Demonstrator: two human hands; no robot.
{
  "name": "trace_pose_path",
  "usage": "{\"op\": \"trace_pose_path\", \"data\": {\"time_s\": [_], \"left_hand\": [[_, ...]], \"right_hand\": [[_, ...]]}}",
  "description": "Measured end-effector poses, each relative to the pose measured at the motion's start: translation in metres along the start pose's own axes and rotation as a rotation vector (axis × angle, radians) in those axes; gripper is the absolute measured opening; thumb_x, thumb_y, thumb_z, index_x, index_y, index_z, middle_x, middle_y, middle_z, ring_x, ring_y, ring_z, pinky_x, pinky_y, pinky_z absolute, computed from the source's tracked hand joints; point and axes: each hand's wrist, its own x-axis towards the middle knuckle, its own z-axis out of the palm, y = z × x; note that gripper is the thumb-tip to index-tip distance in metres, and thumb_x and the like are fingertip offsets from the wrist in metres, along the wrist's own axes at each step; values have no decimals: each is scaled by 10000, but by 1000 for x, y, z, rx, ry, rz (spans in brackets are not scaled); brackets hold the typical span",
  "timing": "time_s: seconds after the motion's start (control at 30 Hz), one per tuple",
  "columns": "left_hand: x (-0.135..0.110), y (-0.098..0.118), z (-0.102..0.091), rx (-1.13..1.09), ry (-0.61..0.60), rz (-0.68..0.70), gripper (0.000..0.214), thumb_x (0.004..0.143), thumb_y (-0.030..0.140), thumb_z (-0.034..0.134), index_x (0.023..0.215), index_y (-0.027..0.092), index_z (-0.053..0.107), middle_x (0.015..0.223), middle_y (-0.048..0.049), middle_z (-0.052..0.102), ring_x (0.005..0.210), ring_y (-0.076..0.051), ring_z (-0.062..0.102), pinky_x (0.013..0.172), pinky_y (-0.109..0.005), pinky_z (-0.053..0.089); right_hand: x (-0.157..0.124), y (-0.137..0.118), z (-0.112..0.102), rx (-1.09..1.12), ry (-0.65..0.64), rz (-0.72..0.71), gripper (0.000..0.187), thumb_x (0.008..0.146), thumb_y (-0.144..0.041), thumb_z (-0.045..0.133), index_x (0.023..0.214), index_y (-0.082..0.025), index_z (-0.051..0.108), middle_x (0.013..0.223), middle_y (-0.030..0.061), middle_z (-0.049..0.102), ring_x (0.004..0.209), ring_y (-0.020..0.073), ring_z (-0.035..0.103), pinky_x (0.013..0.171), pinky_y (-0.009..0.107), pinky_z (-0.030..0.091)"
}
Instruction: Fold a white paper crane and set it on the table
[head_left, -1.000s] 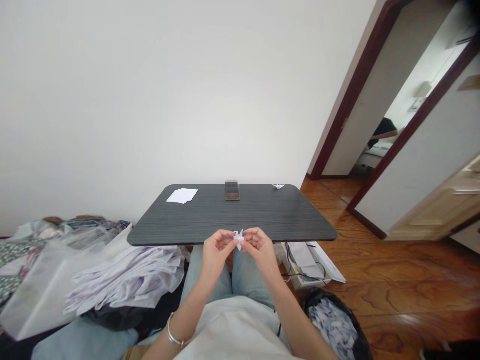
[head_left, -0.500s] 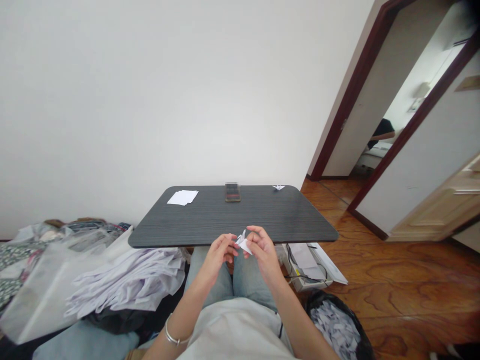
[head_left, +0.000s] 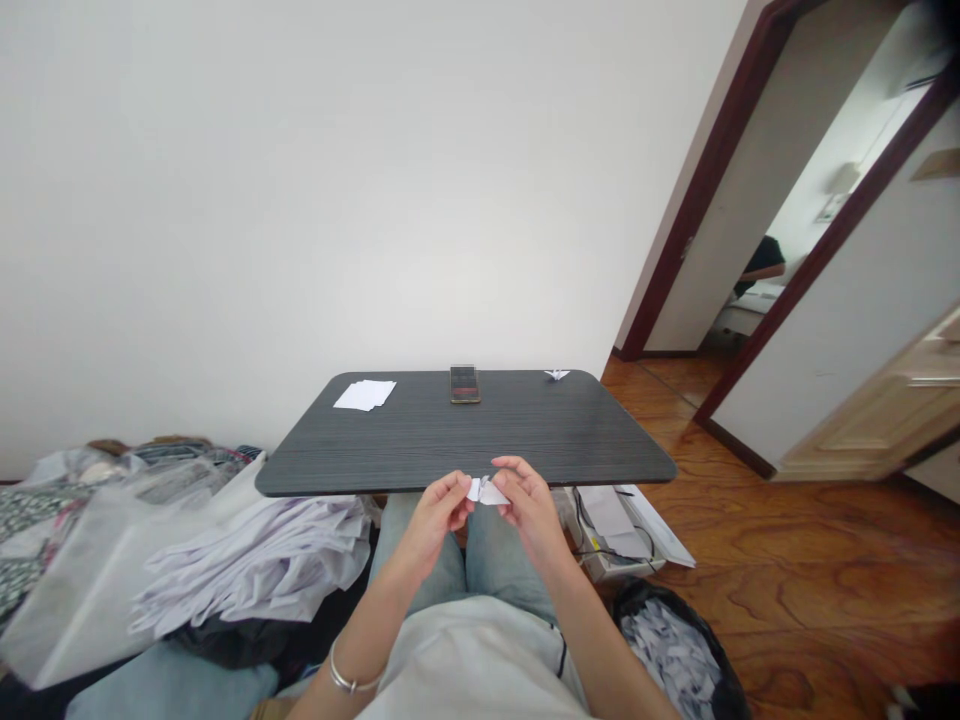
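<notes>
Paper (head_left: 493,494), white and folded small, was at the frame's lower centre, the left hand (head_left: 440,508) and right hand (head_left: 526,500) each keeping a closed fingertip grip on it. A dark grey, wood-grained, rounded-corner desk (head_left: 465,440) spanned mid-frame, bearing flat white sheets (head_left: 364,395) left of centre.

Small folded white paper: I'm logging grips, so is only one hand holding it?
No, the left hand and the right hand both pinch the small folded white paper, one from each side.
</notes>
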Motion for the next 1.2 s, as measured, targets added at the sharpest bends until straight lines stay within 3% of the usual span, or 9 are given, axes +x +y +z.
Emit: {"op": "trace_pose_path", "data": {"time_s": [0.13,0.27,0.57,1.2], "left_hand": [[-1,4,1,0,25,59,389,684,510,618,612,162,459,547,50,433,457,-54,320,429,-177,190],[-2,5,1,6,38,88,366,700,488,610,609,162,470,548,49,428,457,-56,318,434,-183,199],[-2,5,1,21,5,90,302,739,406,601,639,159,459,557,48,447,452,-47,294,434,-184,157],[-4,9,2,123,45,157,306,699,418,610,619,157,471,510,56,440,436,-50,269,440,-204,138]], "right_hand": [[-1,0,0,-76,-48,61,229,725,-396,617,733,-174,560,533,-38,531,383,57,364,357,177,203],[-3,-2,2,-140,-134,64,321,728,-422,612,561,-173,495,488,-39,506,377,57,334,368,190,207],[-2,3,-2,-231,-31,-103,333,748,-400,595,533,-181,466,442,-65,405,395,65,301,399,204,201],[-3,3,-2,-224,-6,-160,310,757,-380,549,531,-189,454,449,-67,373,415,79,276,421,225,179]]}}
